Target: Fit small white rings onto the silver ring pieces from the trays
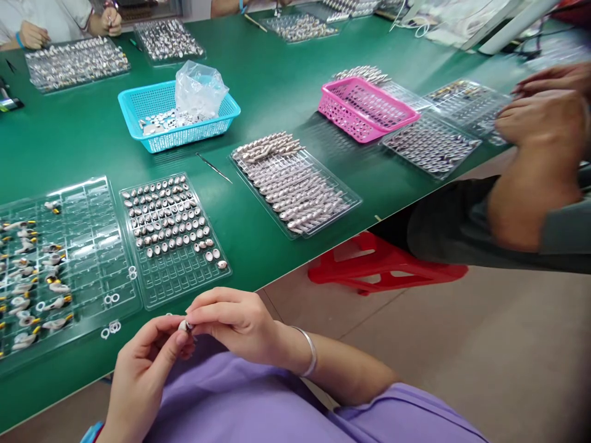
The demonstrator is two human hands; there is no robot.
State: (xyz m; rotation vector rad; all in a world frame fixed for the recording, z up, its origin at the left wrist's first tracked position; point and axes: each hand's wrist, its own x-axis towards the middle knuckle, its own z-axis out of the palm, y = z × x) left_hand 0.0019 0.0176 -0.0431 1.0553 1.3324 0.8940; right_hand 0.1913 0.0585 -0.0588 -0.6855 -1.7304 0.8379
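Observation:
Close to my body, past the table's front edge, my left hand [150,363] pinches a small white earbud part [184,325] between thumb and finger. My right hand [237,323] closes its fingertips on the same piece from the other side. Fingers cover most of it, so its details are hidden. Just beyond my hands lies a clear tray [161,280] with rows of small white oval shells [166,215]. Left of that is a larger clear tray [92,240] holding white pieces with yellow ends [58,301]. Several thin white rings [111,329] lie at its near edge.
A clear tray of white stems [300,191] stands to the right, and tweezers [213,167] lie near it. Farther back are a blue basket [180,138] with a plastic bag and a pink basket [360,123]. Co-workers' hands [547,117] are at right and across the green table. A red stool [383,271] stands below.

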